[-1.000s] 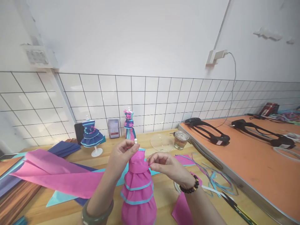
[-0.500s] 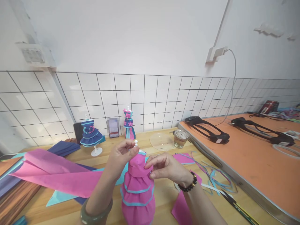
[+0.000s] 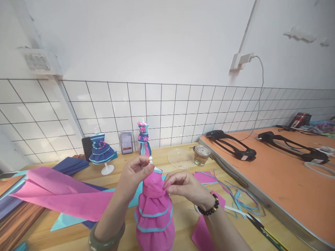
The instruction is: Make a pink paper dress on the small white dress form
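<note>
A small dress-form mannequin stands in front of me, wearing a pink tiered dress point(image 3: 153, 212) with light blue trim on its ruffles. My left hand point(image 3: 136, 171) grips the mannequin by its top, thumb and fingers closed near the white neck knob point(image 3: 150, 159). At the right side of the bodice, my right hand point(image 3: 184, 186) pinches a bit of the pink fabric between thumb and fingertips. The bodice point(image 3: 153, 184) wraps the form smoothly down to the waist. The mannequin's back is hidden from me.
Folded pink fabric point(image 3: 62, 191) lies left over blue and navy pieces. Two dressed mini mannequins, one navy point(image 3: 101, 150) and one multicoloured point(image 3: 143, 137), stand behind near a phone point(image 3: 127, 143). A lidded cup point(image 3: 202, 155), fabric strips point(image 3: 238, 198) and a craft knife point(image 3: 269, 233) are right.
My right fingertips have come closer together at the bodice's side. The pink fabric at the waist, flared out before, now lies closer in. My left hand keeps its hold at the top.
</note>
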Available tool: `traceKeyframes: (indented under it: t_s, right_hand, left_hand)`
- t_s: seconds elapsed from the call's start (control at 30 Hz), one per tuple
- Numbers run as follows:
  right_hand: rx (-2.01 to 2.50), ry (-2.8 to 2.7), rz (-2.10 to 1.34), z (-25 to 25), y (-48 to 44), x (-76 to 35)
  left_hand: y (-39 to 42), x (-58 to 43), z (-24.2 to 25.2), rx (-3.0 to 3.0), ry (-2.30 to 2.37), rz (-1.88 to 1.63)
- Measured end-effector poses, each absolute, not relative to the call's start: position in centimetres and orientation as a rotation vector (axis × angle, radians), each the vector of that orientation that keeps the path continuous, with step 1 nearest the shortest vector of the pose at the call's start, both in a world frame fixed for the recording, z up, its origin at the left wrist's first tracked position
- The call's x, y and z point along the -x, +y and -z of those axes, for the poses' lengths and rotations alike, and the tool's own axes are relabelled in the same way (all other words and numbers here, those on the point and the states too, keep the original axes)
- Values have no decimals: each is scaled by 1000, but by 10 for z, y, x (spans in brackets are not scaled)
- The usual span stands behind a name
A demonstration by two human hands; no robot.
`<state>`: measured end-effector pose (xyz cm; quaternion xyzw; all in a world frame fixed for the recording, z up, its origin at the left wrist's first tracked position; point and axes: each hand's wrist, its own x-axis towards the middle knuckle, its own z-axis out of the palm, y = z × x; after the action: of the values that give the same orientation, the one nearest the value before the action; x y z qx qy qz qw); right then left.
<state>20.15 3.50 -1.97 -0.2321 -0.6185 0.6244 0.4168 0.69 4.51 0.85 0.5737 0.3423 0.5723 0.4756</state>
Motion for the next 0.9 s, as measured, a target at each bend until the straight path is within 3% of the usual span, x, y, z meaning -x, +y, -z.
traceKeyframes:
  t_s: [0.9]
  right_hand:
    - [638, -1387, -1568, 21, 33, -194]
  left_hand:
    - [44, -10, -11, -1356, 881, -1408]
